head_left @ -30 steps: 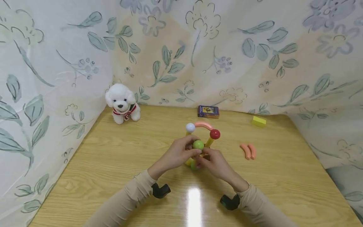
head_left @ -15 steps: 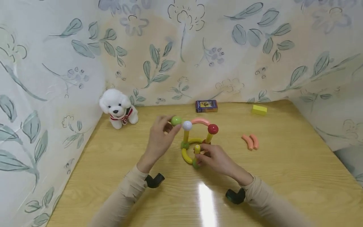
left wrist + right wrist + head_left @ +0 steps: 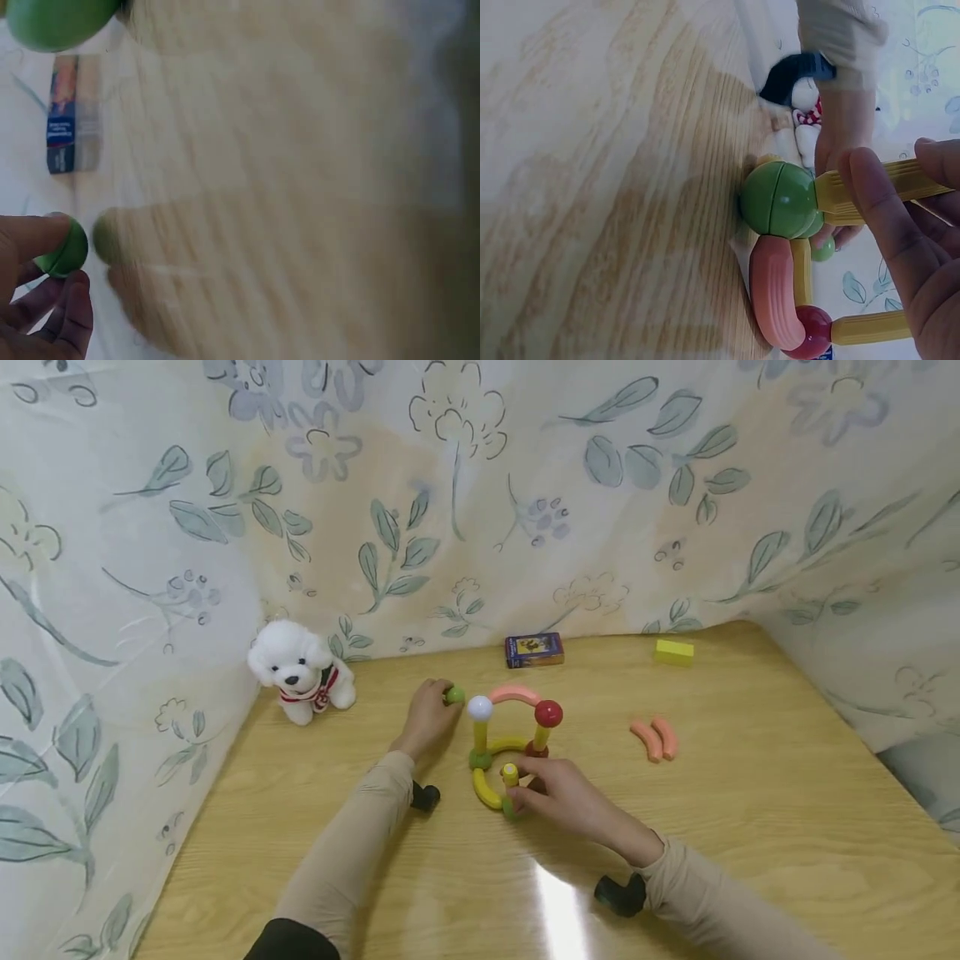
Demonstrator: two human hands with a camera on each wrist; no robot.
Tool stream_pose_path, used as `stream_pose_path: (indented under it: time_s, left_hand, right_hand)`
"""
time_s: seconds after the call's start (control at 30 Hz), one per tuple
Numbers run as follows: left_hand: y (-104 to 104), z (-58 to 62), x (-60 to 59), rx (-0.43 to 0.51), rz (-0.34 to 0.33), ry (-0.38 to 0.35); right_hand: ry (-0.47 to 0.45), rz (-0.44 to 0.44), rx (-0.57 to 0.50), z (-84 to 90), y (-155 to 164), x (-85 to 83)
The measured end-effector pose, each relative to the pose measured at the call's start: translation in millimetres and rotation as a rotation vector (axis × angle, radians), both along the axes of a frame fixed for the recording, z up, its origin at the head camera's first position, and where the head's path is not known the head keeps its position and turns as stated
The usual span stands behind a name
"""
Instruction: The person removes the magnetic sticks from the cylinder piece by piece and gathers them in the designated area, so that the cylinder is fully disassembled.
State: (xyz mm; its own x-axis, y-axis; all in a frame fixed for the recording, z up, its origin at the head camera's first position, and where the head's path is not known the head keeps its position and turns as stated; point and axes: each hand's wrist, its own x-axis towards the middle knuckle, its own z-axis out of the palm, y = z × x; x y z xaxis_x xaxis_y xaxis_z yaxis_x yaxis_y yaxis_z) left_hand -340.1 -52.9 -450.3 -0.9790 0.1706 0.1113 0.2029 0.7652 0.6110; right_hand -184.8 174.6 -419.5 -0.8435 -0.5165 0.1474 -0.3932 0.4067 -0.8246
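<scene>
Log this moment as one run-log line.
left hand: holds green ball | right hand: pinches yellow stick of toy frame | pink pieces: loose on table

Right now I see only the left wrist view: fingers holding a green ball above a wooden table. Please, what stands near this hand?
Observer: The left hand holds the green ball just left of a toy structure of sticks and balls, close to its white ball.
Operator: What does the other hand do?
Observer: The right hand pinches an upright yellow stick on the near side of that structure.
Operator: Is something further to the left of my hand?
Observer: Yes, a white plush dog sits there, by the curtain.
</scene>
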Motion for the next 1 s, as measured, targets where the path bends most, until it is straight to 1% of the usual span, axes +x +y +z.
stream_pose_path:
  time_s: [0.17, 0.23, 0.3, 0.37, 0.43, 0.5, 0.6, 0.67, 0.7, 0.8, 0.83, 0.9, 1.0]
  left_hand:
    - [1.1, 2.0, -3.8, -0.036, -0.011, -0.031]
    - [0.5, 4.7, -2.3, -0.035, -0.016, -0.039]
    - [-2.4, 7.0, 2.7, 0.0, -0.01, -0.036]
    - [-7.2, 8.2, 12.1, 0.05, -0.012, -0.023]
    - [-11.2, 10.6, 26.1, 0.124, -0.035, -0.029]
    - [-13.0, 13.6, 42.5, 0.201, -0.087, -0.051]
    - [-10.2, 17.0, 65.9, 0.277, -0.186, -0.09]
    - [-6.8, 17.2, 77.4, 0.285, -0.239, -0.069]
    - [-5.2, 16.8, 82.1, 0.29, -0.253, -0.055]
    - [-1.8, 11.5, 92.0, 0.3, -0.263, -0.017]
    - [-0.3, 8.7, 93.5, 0.308, -0.258, -0.012]
    - [0.5, 3.8, 96.2, 0.329, -0.238, -0.022]
    - [-0.8, -0.4, 96.4, 0.337, -0.217, -0.02]
  right_hand:
    - [-0.005, -0.003, 0.014, -1.2, -4.5, 3.6]
    - [-0.002, -0.011, 0.017, -1.4, -5.5, 4.0]
    - [-0.002, -0.013, 0.021, -1.9, -7.2, 4.0]
    - [0.004, -0.015, 0.037, -3.3, -9.0, 4.0]
    - [0.008, -0.016, 0.054, -5.1, -10.3, 3.9]
    - [0.013, -0.018, 0.07, -7.7, -10.7, 3.6]
    - [0.017, -0.022, 0.081, -12.2, -11.3, 2.6]
    - [0.031, -0.023, 0.078, -14.8, -12.6, 1.7]
    - [0.045, -0.024, 0.079, -16.1, -13.7, 1.3]
    - [0.075, -0.009, 0.072, -20.5, -17.0, 1.2]
    - [0.091, -0.005, 0.074, -22.1, -17.3, 1.3]
    - [0.093, 0.007, 0.07, -24.3, -18.7, 1.9]
    - [0.062, 0.012, 0.045, -25.0, -22.1, 1.5]
